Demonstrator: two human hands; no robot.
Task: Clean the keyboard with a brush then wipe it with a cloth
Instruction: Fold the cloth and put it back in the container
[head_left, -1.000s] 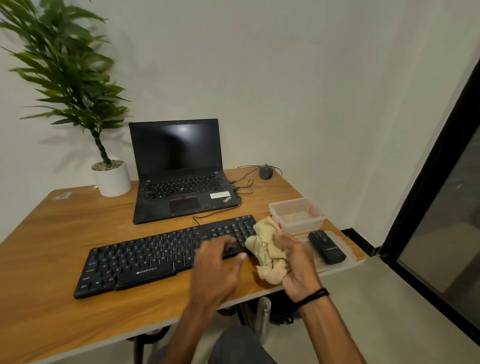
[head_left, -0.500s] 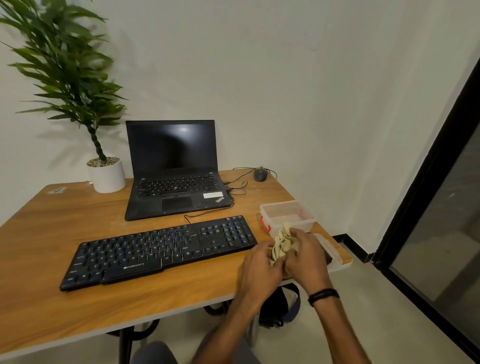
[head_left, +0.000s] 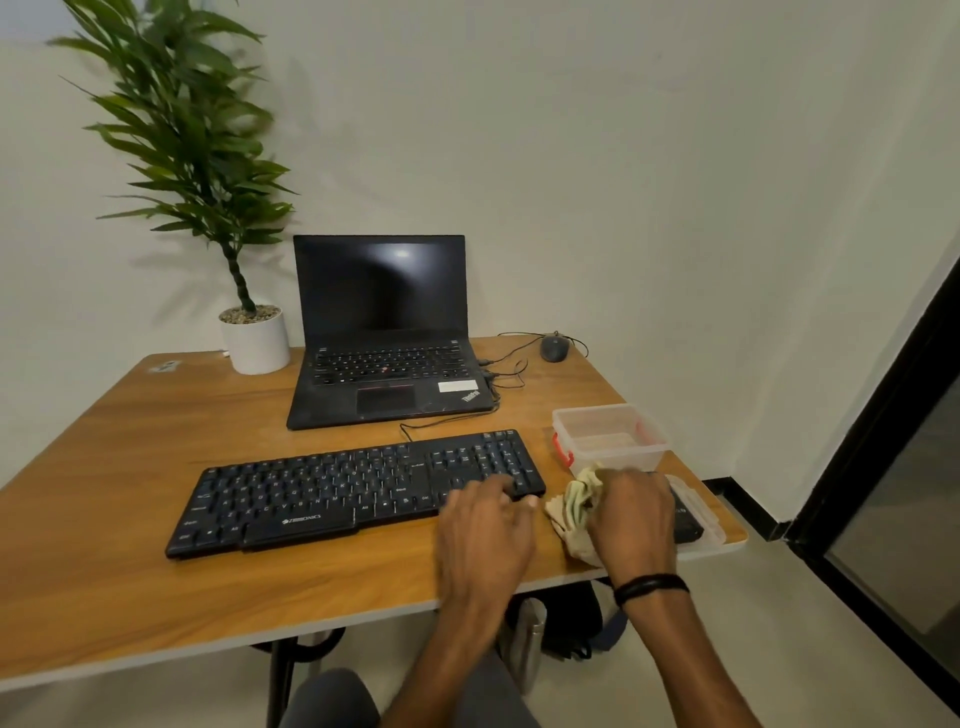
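1. The desk (head_left: 130, 467) fills the lower half of the frame. It carries a laptop (head_left: 384, 332) at centre, lid open and screen dark.

2. The keyboard (head_left: 337, 493) lies in front of the laptop, at lower centre, flat on the desk and slightly angled.

3. The left hand (head_left: 483, 535) lies on the right end of the keyboard. Its fingers are laid over the number keys and nothing is held in its grip. The frame is blurred here, so it does not show whether the fingers press or only rest.

4. The right hand (head_left: 631, 519), at lower right, closes its grip round the bunched cloth (head_left: 574, 512). The cloth sits just beside the right end of the keyboard and has not yet reached the keys.

5. A clear container (head_left: 610, 436) stands above the right hand. A shallow clear tray (head_left: 711, 525) at the desk's right edge holds a black object (head_left: 688, 519), partly hidden by the right hand. It may be the brush, but this cannot be confirmed.

6. Change: half a second ago both hands were together on the cloth. The left hand has now left it and moved onto the keyboard, so the right hand alone carries the cloth.

7. Assessment: no brush is in either hand, so the brushing step is probably finished. The left hand appears placed to steady the keyboard for the first wipe.
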